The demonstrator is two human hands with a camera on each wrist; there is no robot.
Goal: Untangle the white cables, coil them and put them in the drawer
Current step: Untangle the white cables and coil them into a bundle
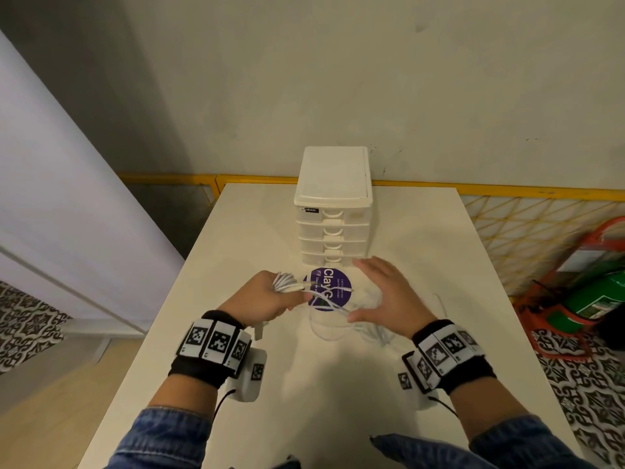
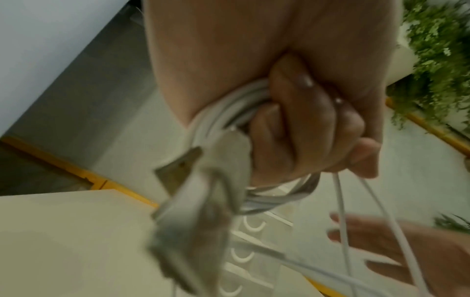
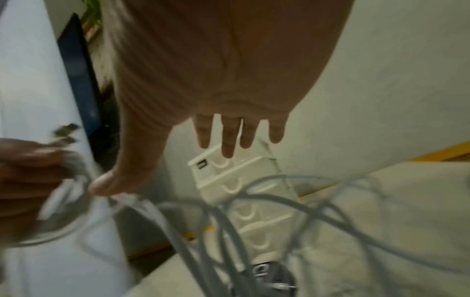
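Coiled white cable (image 1: 287, 282) sits gripped in the left hand (image 1: 262, 301), fingers curled round it. Loose cables (image 1: 341, 316) trail right to the right hand (image 1: 389, 296), fingers straight and spread, near the closed drawer unit (image 1: 333, 211) on the table (image 1: 263, 231).

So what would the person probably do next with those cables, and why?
Probably wind another loop: the right hand, fingers spread, would catch the loose strand and lay it onto the coil in the left hand's grip. More slack cable lies on the table, and every drawer of the drawer unit looks closed.
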